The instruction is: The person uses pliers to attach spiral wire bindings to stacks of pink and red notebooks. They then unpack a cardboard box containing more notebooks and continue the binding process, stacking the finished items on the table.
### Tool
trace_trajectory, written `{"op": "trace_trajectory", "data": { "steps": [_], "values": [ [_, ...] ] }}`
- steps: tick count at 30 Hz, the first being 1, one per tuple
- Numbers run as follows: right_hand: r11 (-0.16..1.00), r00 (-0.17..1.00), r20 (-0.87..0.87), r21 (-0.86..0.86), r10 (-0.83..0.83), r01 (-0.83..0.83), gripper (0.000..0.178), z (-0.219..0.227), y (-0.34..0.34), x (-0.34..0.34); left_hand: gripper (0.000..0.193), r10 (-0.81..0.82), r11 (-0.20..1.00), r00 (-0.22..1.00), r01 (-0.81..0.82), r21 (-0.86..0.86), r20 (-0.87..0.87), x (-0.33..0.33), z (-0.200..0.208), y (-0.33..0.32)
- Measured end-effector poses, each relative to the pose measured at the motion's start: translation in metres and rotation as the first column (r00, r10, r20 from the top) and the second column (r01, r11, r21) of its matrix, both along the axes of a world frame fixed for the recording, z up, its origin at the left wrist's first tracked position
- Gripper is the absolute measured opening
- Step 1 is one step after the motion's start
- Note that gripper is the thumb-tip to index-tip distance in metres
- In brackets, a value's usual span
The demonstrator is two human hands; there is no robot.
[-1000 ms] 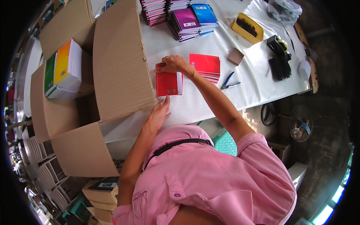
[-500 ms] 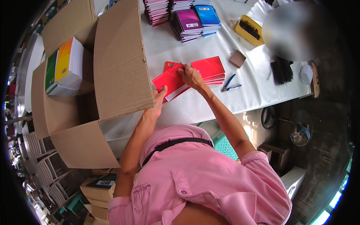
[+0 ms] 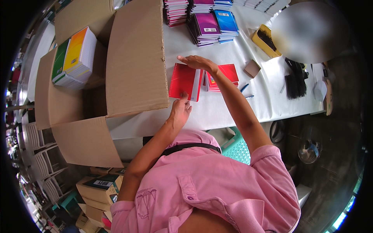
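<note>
A red notebook [image 3: 181,81], with a row of punched holes along its far-left edges, lies on the table in front of me. My left hand [image 3: 180,110] grips its near edge, thumb on top of the cover. Across the far edge of the notebook reaches my right hand [image 3: 199,63], fingers stretched out and holding nothing. Just to the right, partly behind my right forearm, sits a small pile of red notebooks [image 3: 229,72]. Blue-handled pliers [image 3: 244,88] lie beyond that forearm, also partly hidden.
On the left stands an open cardboard box [image 3: 134,58] with yellow and green notebooks [image 3: 77,54] inside. Stacks of purple and blue notebooks [image 3: 208,27] are at the back. Farther right are a brown block [image 3: 252,68], a yellow container [image 3: 265,41] and black bristly strands [image 3: 296,86].
The slanted red notebook has been turned straighter. My right hand has let go and moved to its far edge, fingers straightened. My left hand now grips the near edge.
</note>
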State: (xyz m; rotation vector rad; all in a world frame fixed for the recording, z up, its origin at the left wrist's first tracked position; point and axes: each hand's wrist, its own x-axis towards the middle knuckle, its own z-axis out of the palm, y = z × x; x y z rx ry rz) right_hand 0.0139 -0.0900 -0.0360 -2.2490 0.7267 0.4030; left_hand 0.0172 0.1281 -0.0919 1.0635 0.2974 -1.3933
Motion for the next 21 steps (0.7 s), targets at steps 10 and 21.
{"op": "trace_trajectory", "data": {
  "steps": [10,21],
  "values": [
    [0.993,0.973,-0.198,0.024,0.121,-0.119,0.075,0.023,0.001,-0.027,0.034,-0.242,0.963,0.884,0.270,-0.014,0.400,0.058,-0.014,0.016],
    [0.989,0.537,0.835,0.150,-0.122,-0.009,0.043,0.262,0.053,0.022,0.062,-0.437,0.672,-0.117,0.617,0.410,0.892,0.030,0.059,0.086]
  ]
}}
